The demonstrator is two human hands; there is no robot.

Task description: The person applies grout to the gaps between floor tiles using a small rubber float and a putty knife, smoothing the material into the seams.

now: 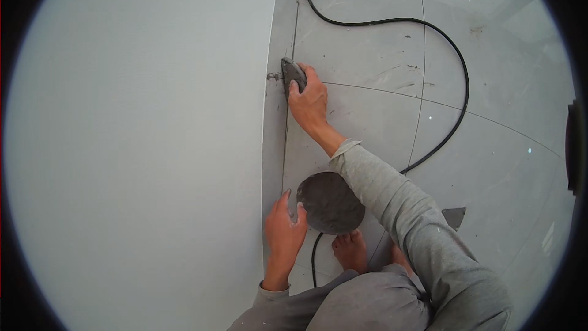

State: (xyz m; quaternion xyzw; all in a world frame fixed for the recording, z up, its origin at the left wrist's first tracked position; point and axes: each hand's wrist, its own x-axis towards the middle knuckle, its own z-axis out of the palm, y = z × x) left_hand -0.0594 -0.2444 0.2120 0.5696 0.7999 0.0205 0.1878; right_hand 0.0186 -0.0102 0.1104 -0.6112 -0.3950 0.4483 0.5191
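Note:
Stretched forward, my right hand point(310, 99) grips a dark grey, paste-smeared pad point(294, 75). Its edge presses against the grey skirting tile point(275, 116) at the wall's foot, by a joint with dark smears. Whether the pad is a sponge or a rubber float is hard to tell. Closer to me, my left hand point(285, 233) is open, thumb and fingers apart with nothing between them. Just right of its fingertips sits a round dark container point(331, 203) with grey paste, partly covered by my right sleeve.
A pale wall point(147, 147) fills the left side. Across the grey floor tiles point(367, 122) curves a black cable point(463, 67), passing behind my right arm. My bare foot point(350, 251) is beside the container. A dark grey flat piece point(454, 217) lies right of my arm.

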